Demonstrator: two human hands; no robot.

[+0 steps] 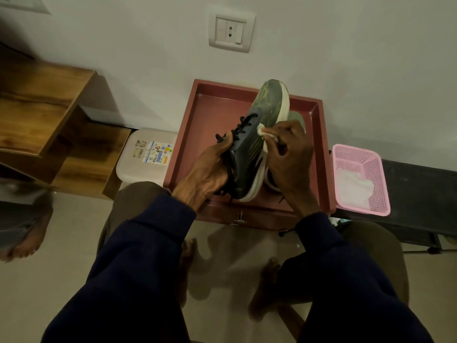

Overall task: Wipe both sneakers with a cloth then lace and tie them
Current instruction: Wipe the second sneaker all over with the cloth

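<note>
Seated person in dark blue sleeves, viewed from above, both hands over a red rimmed surface [184,144] set against the wall. Left hand [205,169] grips the raised sneaker [249,154] at its collar side, fingers curled round the opening and thumb up by the black laces [238,131]. The shoe is held off the surface, tilted on its side, toe pointing away toward the wall and pale sole facing right. Upper is dark grey with green markings. Right hand [289,154] has its fingers curled, pinching a small white cloth [265,137] and pressing it against the side of the upper just above the sole edge. The second sneaker [296,120] lies on the surface beneath and behind the raised one, mostly hidden, with its green toe and part of its heel showing. A pink basket [373,167] sits just right of the surface on a dark bench [420,184], holding white fabric [353,186]. A beige stool [138,159] with stickers stands at left, a wooden shelf [37,107] beyond it. A wall socket [231,30] is above.
</note>
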